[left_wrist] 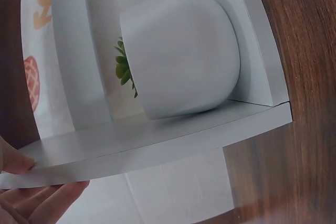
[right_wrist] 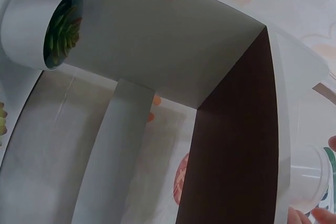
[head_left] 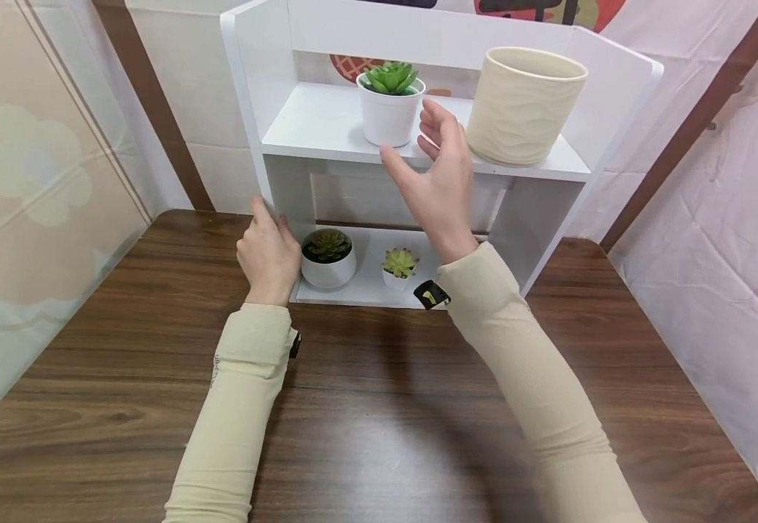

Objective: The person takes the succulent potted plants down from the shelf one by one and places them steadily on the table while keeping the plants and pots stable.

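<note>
The left hand (head_left: 268,254), left of centre in the head view, grips the left side of the white shelf (head_left: 316,116), thumb inside; the right hand (head_left: 443,185), upper centre, holds thumb and fingers spread beside the white pot (head_left: 388,120) with a bright green succulent (head_left: 392,76), and whether they touch it I cannot tell. That pot stands upright at top centre, on the upper level. Further towards the upper right stands a wider cream pot (head_left: 526,109). On the lower level, mid-frame, are a rounded white pot (head_left: 328,274) with a dark green succulent (head_left: 328,245) and, right of it, a smaller pot (head_left: 395,281) with a pale succulent (head_left: 401,261). The brown surface (head_left: 353,407) fills the lower frame
</note>
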`<action>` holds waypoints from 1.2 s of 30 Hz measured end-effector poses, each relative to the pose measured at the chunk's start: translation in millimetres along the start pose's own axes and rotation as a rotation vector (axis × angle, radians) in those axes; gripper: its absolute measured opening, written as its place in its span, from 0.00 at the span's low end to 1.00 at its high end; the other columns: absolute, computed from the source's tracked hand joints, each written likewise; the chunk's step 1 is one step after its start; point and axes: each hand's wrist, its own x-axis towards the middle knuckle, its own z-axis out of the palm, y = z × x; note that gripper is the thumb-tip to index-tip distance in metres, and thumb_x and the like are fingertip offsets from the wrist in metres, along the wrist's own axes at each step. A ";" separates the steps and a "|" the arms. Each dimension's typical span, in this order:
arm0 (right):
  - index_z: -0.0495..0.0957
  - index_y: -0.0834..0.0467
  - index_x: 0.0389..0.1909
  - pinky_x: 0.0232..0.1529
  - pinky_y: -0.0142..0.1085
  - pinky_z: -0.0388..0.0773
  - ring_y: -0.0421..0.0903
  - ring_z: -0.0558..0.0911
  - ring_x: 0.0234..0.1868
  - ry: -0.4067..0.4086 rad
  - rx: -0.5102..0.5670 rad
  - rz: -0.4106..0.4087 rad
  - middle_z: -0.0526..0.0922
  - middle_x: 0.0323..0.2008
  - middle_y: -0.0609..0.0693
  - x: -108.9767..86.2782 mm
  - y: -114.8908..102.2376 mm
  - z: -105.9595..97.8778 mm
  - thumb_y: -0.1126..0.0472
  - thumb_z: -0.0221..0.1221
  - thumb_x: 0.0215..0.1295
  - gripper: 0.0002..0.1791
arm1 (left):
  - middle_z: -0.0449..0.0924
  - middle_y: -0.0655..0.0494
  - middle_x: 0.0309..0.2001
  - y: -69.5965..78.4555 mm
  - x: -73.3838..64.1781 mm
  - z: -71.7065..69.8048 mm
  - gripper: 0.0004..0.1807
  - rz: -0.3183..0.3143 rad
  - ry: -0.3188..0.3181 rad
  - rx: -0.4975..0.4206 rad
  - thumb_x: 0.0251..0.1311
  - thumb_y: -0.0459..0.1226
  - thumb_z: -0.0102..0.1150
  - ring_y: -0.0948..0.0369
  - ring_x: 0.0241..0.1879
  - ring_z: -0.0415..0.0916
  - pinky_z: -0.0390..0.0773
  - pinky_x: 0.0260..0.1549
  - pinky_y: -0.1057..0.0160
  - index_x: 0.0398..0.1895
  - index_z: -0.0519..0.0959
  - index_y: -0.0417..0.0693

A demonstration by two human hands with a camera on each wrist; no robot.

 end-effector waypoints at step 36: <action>0.53 0.60 0.72 0.52 0.22 0.66 0.42 0.69 0.62 -0.028 -0.274 0.164 0.66 0.63 0.53 33.0 -12.7 16.5 0.51 0.67 0.54 0.49 | 0.80 0.29 0.43 3.1 -0.3 1.3 0.16 0.004 0.003 0.014 0.69 0.36 0.47 0.30 0.37 0.77 0.73 0.35 0.37 0.55 0.64 0.34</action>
